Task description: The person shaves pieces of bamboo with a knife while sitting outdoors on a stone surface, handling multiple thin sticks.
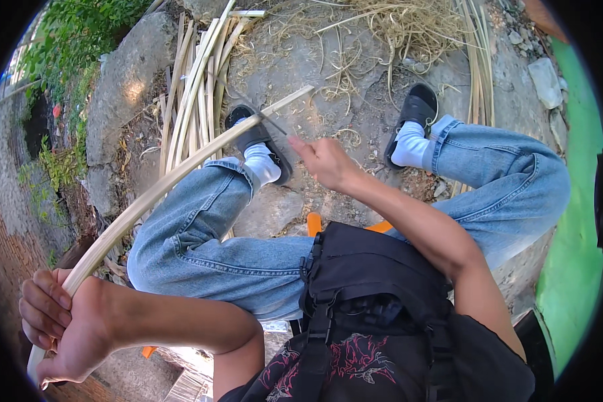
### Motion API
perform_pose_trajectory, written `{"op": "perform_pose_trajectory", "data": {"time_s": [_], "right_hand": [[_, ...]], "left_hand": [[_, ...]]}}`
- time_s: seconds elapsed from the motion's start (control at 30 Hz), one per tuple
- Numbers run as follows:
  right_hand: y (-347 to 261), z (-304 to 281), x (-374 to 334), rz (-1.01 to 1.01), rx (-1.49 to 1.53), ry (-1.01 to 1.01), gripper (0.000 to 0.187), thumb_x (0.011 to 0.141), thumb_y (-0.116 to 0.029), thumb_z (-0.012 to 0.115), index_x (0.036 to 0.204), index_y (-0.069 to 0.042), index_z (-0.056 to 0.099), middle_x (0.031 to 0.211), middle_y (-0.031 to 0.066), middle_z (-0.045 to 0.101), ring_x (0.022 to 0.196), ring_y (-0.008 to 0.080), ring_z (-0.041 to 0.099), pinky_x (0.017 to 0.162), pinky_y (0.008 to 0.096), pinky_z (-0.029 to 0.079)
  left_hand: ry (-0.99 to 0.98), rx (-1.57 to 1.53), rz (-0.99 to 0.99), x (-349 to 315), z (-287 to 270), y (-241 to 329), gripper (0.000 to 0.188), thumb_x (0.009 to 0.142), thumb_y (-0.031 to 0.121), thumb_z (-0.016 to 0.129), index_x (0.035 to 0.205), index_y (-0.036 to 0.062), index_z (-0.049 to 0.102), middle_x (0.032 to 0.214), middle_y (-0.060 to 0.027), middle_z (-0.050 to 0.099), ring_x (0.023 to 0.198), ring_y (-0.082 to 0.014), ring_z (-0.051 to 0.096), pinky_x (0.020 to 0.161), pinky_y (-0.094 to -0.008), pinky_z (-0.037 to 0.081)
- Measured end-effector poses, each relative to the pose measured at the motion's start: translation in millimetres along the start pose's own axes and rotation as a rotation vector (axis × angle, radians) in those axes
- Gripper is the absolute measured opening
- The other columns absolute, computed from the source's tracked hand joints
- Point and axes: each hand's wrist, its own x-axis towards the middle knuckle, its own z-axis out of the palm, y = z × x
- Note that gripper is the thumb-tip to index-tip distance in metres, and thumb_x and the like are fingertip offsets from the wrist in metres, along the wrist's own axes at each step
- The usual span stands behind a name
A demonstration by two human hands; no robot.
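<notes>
A long pale bamboo strip point(171, 178) slants from the lower left up to the middle top, over my left knee. My left hand point(70, 321) is closed round its near end, fingers wrapped over it. In front of my left foot, a thin dark knife point(275, 124) crosses the strip near its far end, with the blade touching or very close to it. My right hand point(323, 163) grips the knife, whose handle is hidden in the fist. The thumb points along it toward the blade.
Split bamboo strips point(193, 100) lie in a bundle beyond my left foot, and more strips point(477, 60) lie at the upper right. A heap of curly shavings point(415, 27) covers the far ground. Rocks point(130, 84) and plants stand left; a green sheet point(583, 221) borders the right.
</notes>
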Motion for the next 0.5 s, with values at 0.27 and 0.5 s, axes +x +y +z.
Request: {"op": "perform_pose_trajectory", "data": {"time_s": [0.27, 0.5], "right_hand": [[13, -10, 4, 0.053, -0.027, 0.0, 0.065, 0.094, -0.05, 0.042, 0.055, 0.002, 0.05, 0.043, 0.0082, 0.039, 0.043, 0.0154, 0.035, 0.042, 0.0348, 0.029], [11, 14, -14, -0.291, -0.008, 0.073, 0.065, 0.094, -0.048, 0.043, 0.053, 0.002, 0.048, 0.043, 0.0081, 0.037, 0.043, 0.0157, 0.034, 0.043, 0.0358, 0.029]], "left_hand": [[-0.074, -0.061, -0.093, 6, -4, 6, 0.056, 0.085, 0.061, 0.037, 0.053, 0.0159, 0.027, 0.047, 0.0037, 0.019, 0.042, -0.0094, 0.018, 0.041, -0.0244, 0.015], [0.002, 0.029, -0.004, 6, -1, 4, 0.049, 0.084, 0.051, 0.043, 0.054, 0.0156, 0.027, 0.048, 0.003, 0.021, 0.042, -0.0091, 0.018, 0.04, -0.0233, 0.015]]}}
